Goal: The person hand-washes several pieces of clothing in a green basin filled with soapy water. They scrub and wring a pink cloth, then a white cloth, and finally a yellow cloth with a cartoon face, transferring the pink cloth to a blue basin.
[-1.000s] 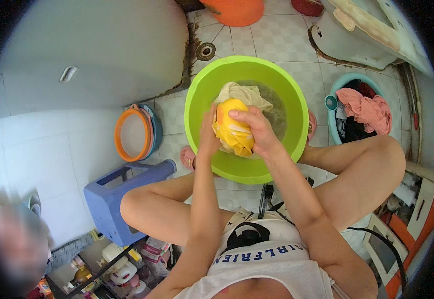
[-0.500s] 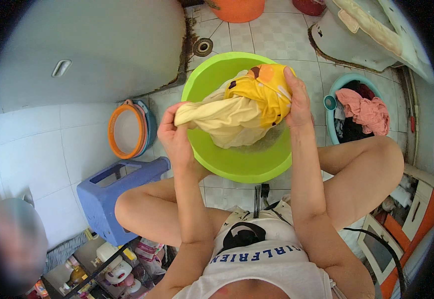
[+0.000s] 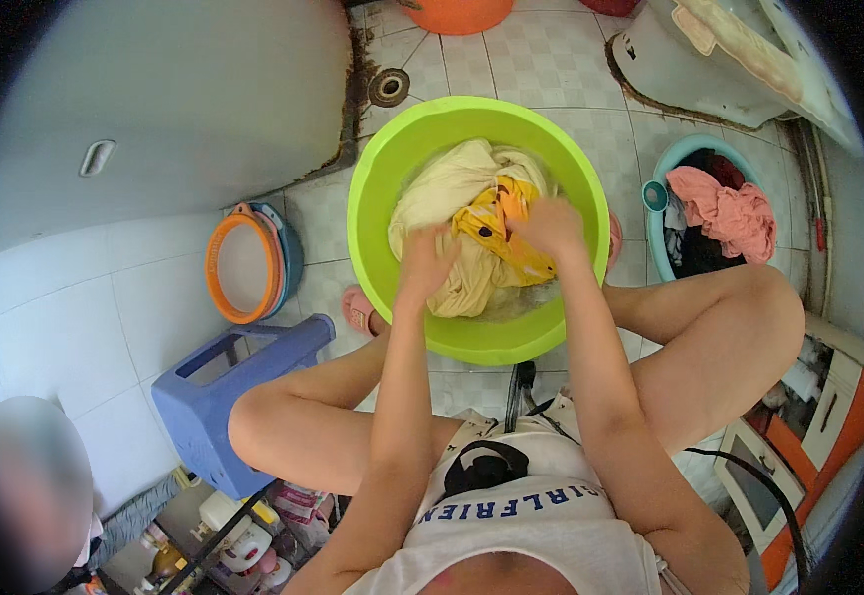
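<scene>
Inside the round lime-green plastic basin point(image 3: 376, 188), the bunched cream cloth point(image 3: 442, 188) with a yellow printed section point(image 3: 483, 220) lies beneath and between your left hand point(image 3: 426, 263), loosely spread, and your right hand point(image 3: 552, 230), curled at the yellow; its grip cannot be told.

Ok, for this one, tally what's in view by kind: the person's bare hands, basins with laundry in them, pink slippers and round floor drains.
Hands: 2 (left hand, right hand)
Laundry basins: 2 (green basin, light-blue basin)
Pink slippers: 2 (left slipper; right slipper, mostly hidden)
Floor drains: 1 (round drain)
Total: 7
</scene>
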`<state>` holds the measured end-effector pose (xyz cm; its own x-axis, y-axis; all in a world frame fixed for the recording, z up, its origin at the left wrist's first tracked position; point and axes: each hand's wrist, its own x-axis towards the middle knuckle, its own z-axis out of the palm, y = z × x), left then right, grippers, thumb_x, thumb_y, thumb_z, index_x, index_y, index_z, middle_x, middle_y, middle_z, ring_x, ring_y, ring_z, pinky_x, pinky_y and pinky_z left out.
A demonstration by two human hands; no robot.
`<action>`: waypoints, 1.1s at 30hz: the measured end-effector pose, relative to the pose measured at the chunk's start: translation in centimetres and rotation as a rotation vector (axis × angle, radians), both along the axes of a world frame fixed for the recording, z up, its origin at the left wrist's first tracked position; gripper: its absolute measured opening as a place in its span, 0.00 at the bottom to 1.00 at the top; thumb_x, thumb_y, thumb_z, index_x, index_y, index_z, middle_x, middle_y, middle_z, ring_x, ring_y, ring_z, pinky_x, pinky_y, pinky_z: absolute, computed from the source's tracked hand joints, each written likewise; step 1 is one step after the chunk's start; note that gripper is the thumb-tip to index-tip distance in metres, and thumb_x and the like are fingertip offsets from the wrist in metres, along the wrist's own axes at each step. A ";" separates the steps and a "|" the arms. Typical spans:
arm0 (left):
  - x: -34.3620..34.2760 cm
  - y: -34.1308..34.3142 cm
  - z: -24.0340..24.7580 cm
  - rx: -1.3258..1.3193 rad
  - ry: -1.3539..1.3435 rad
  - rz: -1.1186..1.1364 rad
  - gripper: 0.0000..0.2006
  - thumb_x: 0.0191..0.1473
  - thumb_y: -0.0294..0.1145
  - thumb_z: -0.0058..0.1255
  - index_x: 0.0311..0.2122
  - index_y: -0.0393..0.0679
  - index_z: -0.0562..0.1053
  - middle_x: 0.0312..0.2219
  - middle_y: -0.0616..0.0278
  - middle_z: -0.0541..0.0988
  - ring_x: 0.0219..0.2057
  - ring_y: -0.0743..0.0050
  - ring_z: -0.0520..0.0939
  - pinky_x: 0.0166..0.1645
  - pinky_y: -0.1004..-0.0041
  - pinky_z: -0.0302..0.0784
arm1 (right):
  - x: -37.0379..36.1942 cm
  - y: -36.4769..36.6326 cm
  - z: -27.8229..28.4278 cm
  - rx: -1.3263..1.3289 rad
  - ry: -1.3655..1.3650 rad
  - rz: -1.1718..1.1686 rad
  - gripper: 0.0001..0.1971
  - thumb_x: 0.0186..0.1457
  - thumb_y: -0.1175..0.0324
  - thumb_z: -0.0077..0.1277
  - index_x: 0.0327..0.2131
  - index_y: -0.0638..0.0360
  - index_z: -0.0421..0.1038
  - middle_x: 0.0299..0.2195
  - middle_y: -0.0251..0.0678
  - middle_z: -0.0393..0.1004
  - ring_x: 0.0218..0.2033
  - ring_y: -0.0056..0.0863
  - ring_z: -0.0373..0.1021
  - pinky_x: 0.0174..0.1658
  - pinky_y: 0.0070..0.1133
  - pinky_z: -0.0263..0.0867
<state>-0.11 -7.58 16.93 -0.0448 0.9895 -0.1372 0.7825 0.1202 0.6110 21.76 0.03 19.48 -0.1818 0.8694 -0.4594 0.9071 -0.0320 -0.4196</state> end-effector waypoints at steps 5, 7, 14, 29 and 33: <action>2.9 8.8 -3.8 0.189 0.150 0.058 0.20 0.49 0.37 0.55 0.47 0.39 0.71 0.46 0.46 0.70 0.47 0.47 0.70 0.52 0.59 0.64 | -3.0 4.0 -4.4 0.433 0.125 -0.183 0.22 0.49 0.58 0.54 0.42 0.66 0.70 0.44 0.51 0.70 0.46 0.47 0.66 0.48 0.36 0.64; 3.0 9.7 -6.2 0.101 0.278 0.036 0.21 0.49 0.39 0.56 0.46 0.39 0.71 0.45 0.46 0.71 0.47 0.48 0.70 0.53 0.58 0.64 | -4.5 5.2 -8.6 0.539 0.031 -0.111 0.26 0.48 0.59 0.55 0.49 0.64 0.66 0.49 0.49 0.67 0.50 0.46 0.64 0.50 0.36 0.62; 3.2 8.0 -6.7 -0.524 -0.040 0.255 0.27 0.56 0.49 0.46 0.54 0.39 0.67 0.51 0.46 0.70 0.53 0.52 0.70 0.56 0.59 0.63 | -3.7 3.6 -9.6 0.028 -0.089 -0.220 0.39 0.43 0.54 0.61 0.56 0.61 0.57 0.50 0.47 0.67 0.50 0.43 0.65 0.52 0.34 0.63; -4.3 -2.4 5.0 -0.157 -1.678 0.844 0.28 0.58 0.45 0.44 0.58 0.38 0.61 0.53 0.49 0.69 0.53 0.51 0.72 0.57 0.57 0.67 | -0.6 0.1 0.3 -0.894 1.650 -0.863 0.22 0.49 0.64 0.57 0.47 0.62 0.68 0.41 0.40 0.75 0.38 0.32 0.74 0.42 0.27 0.73; -6.5 -3.7 3.6 -0.233 -0.743 0.800 0.28 0.51 0.35 0.51 0.57 0.36 0.61 0.49 0.46 0.73 0.47 0.51 0.76 0.52 0.61 0.72 | 0.3 0.6 2.6 -0.888 1.832 -0.643 0.22 0.48 0.67 0.56 0.46 0.66 0.68 0.40 0.44 0.75 0.38 0.31 0.75 0.41 0.26 0.73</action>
<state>-6.60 -11.32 20.50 -0.4874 0.6590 -0.5728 -0.1221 0.5981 0.7920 22.02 0.66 22.12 -0.6274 0.6843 -0.3716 -0.6198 -0.7278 -0.2936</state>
